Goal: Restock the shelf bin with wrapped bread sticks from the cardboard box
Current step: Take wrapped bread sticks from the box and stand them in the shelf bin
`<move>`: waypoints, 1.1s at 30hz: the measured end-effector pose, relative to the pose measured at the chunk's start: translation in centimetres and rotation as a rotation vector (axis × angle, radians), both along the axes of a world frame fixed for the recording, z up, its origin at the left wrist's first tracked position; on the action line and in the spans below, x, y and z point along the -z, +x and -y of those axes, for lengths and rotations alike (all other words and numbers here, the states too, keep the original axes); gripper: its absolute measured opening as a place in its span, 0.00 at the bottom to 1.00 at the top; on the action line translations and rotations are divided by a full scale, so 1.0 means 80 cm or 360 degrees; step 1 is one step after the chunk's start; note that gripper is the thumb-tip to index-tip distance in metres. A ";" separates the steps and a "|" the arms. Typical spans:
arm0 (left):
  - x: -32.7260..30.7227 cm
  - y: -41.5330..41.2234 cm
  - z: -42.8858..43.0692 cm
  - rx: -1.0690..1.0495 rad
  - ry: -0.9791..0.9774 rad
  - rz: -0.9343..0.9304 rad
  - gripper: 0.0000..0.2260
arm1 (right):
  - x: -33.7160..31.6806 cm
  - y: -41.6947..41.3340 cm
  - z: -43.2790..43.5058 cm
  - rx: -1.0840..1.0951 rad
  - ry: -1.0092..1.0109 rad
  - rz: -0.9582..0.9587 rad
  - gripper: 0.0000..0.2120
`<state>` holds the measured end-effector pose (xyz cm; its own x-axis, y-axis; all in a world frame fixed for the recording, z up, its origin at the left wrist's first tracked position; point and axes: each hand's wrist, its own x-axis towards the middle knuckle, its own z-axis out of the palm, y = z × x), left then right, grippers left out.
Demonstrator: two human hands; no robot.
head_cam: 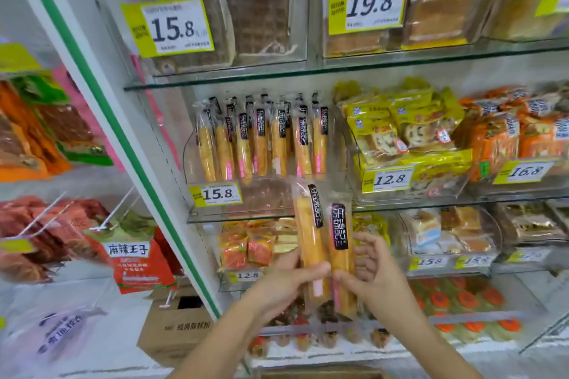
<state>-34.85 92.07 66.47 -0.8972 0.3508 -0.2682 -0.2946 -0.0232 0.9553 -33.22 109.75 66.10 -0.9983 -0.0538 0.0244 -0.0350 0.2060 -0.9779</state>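
Your left hand (286, 280) pinches one wrapped bread stick (309, 243) and your right hand (366, 271) pinches a second (340, 255). Both sticks stand upright, side by side and touching, long axes vertical. The shelf bin (215, 212) sits straight above and a little left, its row of sticks also upright, so the left hand is nearer. Lift without turning them.

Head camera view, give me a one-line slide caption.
Both hands hold two wrapped bread sticks upright below the stocked shelf bin.
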 end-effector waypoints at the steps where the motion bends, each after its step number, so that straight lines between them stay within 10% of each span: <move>1: -0.018 -0.005 0.004 0.0010 -0.0053 -0.0070 0.16 | -0.019 -0.009 -0.001 0.0001 -0.0014 -0.0029 0.26; 10: -0.131 -0.080 0.038 -0.0153 0.0072 -0.0061 0.05 | -0.145 -0.131 -0.004 -0.0039 0.0061 -0.0010 0.25; 14: -0.165 -0.136 0.036 -0.0348 0.0160 0.0065 0.17 | -0.172 -0.198 0.002 0.0032 0.0181 0.0137 0.26; 22: -0.167 -0.220 -0.001 -0.0560 -0.0659 -0.0071 0.40 | -0.188 -0.278 0.031 0.0232 0.0542 -0.0075 0.27; 33: -0.112 -0.244 -0.017 -0.0459 -0.1219 -0.0366 0.33 | -0.177 -0.293 0.040 -0.0001 0.1382 -0.0081 0.18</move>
